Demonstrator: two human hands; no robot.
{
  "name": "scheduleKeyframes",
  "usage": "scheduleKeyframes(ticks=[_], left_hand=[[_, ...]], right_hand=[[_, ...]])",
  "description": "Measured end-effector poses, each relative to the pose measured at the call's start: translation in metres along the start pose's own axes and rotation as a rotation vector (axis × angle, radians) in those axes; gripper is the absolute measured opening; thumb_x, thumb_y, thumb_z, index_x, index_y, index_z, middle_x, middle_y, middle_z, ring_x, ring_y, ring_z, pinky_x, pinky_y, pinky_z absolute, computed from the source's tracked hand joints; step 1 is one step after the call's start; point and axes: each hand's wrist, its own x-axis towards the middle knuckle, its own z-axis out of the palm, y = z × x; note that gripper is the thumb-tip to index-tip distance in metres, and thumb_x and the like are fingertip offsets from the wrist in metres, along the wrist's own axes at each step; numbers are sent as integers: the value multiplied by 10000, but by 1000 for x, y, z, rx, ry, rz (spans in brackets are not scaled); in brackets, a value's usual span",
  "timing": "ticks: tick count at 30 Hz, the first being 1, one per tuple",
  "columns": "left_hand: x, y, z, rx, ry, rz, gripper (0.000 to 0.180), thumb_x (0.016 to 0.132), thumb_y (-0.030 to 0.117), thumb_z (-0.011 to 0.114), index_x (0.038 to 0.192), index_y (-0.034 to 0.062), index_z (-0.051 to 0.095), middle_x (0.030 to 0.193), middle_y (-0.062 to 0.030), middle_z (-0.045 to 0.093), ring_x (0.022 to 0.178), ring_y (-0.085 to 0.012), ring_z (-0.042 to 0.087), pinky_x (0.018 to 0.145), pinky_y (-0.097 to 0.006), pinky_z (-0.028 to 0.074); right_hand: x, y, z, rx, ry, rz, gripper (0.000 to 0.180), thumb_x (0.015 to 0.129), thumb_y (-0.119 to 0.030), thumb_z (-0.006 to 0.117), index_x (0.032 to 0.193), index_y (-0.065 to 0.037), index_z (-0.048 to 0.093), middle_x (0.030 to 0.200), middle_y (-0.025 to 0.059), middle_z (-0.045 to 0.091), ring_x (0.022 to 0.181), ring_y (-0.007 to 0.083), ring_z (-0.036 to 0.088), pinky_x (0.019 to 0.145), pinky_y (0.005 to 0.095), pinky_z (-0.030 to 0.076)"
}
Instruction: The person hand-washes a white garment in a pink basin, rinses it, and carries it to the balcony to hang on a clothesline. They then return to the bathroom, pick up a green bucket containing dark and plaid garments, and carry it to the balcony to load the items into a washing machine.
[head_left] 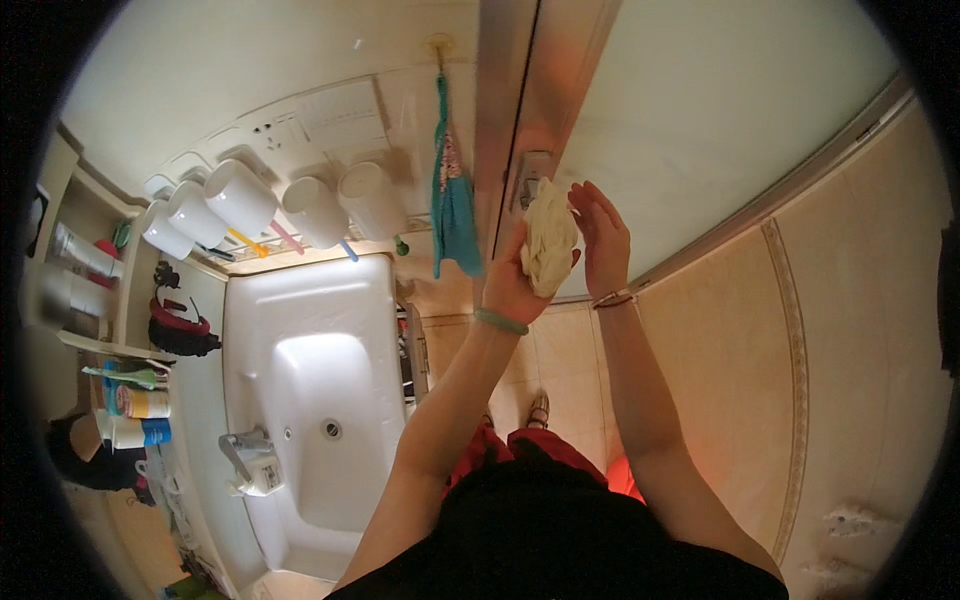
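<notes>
A pale cream bundle [549, 240], bunched and creased like a wadded cloth, rests in my left hand [512, 287]. The palm is under it and the fingers curl round its sides, partly hidden behind it. A green bangle [500, 322] circles that wrist. Just to the right of the bundle is my right hand [605, 246], fingers stretched upward and nothing in its grasp; I cannot tell whether its fingertips touch the bundle. A thin band [612, 299] is on the right wrist. Both hands are raised in front of a metal door frame [540, 120] with a latch.
To the left is a white sink [330, 390] with a metal faucet [252, 460]. Several white cups [240, 195] hang on the wall above it with toothbrushes beneath. A teal towel [455, 220] hangs near my left hand. Shelves with toiletries [140, 403] line the far left. A frosted door panel [720, 110] stands ahead.
</notes>
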Motion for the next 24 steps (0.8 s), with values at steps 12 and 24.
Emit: scheduleKeyframes(ticks=[12,24], left_hand=[[38,-18,-31,-10,111,84,439,989,328,490,1350,81,463,1329,-91,543,1211,-265,528,1047,-459,418],[32,-5,-44,20,143,148,415,991,312,482,1332,76,487,1290,-103,571,1157,-268,567,992,-428,473]], right_hand=[[62,4,-28,-1454,-553,-426,217,810,-213,630,950,-48,625,1002,168,660,910,354,635,787,432,515],[75,26,-16,-1637,-539,-438,171,821,-329,623,828,-168,680,729,77,674,671,286,667,533,395,502]])
